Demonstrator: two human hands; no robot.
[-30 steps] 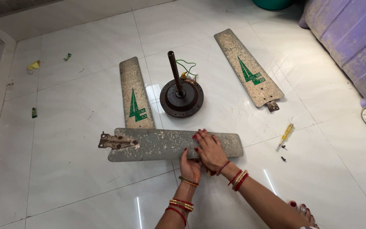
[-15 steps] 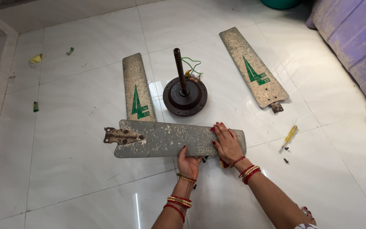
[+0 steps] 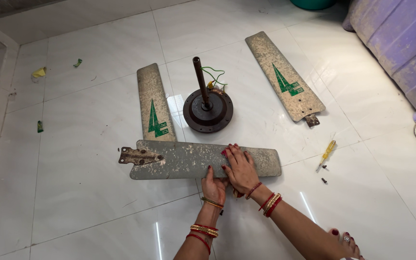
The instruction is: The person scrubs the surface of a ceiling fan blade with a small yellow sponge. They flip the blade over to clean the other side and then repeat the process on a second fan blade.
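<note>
Head view: grey fan blade [image 3: 188, 160] lying crosswise on the tiled floor [image 3: 97, 202], near its lower middle. Left hand [image 3: 214, 187] grips the blade's near edge, fingers curled under; right hand [image 3: 240, 168] pressed flat on top, fingers spread. Fan motor [image 3: 207, 110] stands just beyond.

White tiled floor [image 3: 87, 192] — two fan blades [image 3: 153, 103], motor hub [image 3: 208, 110], yellow screwdriver [image 3: 325, 154], small screws [image 3: 322, 180], paper scraps [image 3: 38, 73]

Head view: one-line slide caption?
Both hands, left hand and right hand, on a grey fan blade beside the fan motor.
</note>
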